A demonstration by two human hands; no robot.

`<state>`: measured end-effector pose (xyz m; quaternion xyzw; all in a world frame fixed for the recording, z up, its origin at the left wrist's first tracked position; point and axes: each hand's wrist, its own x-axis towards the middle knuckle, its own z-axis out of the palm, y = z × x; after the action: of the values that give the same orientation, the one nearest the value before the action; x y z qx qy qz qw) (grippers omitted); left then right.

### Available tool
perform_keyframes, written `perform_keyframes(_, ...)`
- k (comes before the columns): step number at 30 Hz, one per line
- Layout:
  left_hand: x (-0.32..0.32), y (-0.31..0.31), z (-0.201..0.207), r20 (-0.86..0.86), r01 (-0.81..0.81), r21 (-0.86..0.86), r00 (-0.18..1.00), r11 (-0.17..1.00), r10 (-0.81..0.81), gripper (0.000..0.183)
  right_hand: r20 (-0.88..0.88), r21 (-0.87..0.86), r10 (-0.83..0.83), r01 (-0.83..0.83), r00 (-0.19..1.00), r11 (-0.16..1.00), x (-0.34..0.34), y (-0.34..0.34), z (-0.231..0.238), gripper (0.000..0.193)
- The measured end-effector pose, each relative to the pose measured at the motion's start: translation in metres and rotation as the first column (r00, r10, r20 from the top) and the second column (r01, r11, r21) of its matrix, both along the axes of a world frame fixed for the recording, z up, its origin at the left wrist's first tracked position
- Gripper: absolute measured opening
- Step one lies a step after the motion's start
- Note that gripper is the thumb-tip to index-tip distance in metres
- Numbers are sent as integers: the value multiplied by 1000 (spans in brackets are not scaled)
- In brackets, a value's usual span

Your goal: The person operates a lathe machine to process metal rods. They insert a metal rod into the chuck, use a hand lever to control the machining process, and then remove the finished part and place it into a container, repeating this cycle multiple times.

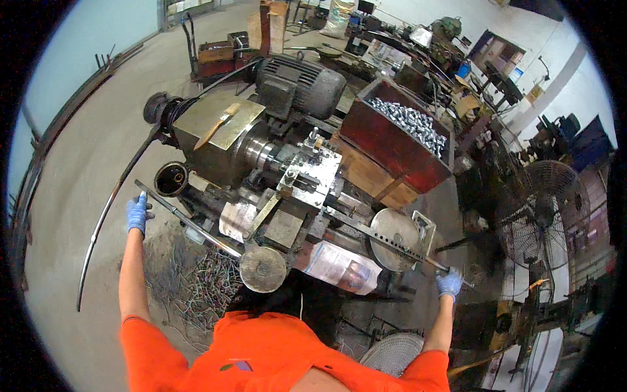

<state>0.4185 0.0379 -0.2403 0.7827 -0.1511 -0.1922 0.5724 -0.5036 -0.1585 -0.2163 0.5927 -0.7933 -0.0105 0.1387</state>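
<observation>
The steel lever (189, 221), left of frame, looks stiff; grip its upper end. Your left hand's (137, 214) fingers half-spread; right hand's (449, 283), I can't tell.

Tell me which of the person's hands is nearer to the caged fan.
The right. The right hand is by the right end of the machine, with the caged fan off to its right; the left hand is at the machine's opposite end.

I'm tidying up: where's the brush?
In the head view, the brush lies left of centre, on top of the metal housing, below and left of the motor.
</observation>
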Motion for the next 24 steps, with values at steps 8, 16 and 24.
perform_keyframes(8,-41,-70,-24,-102,-315,-194,948,929,300,28,196,-162,-54,87,979,983,-11,158,-10,40)
perform_keyframes(16,-39,-73,-29,-29,-372,-172,927,912,373,24,87,84,-549,543,831,835,-86,291,-31,33)
perform_keyframes(24,-37,-76,-36,-84,-408,-232,913,883,400,24,66,135,-555,544,829,828,-69,307,-36,37)
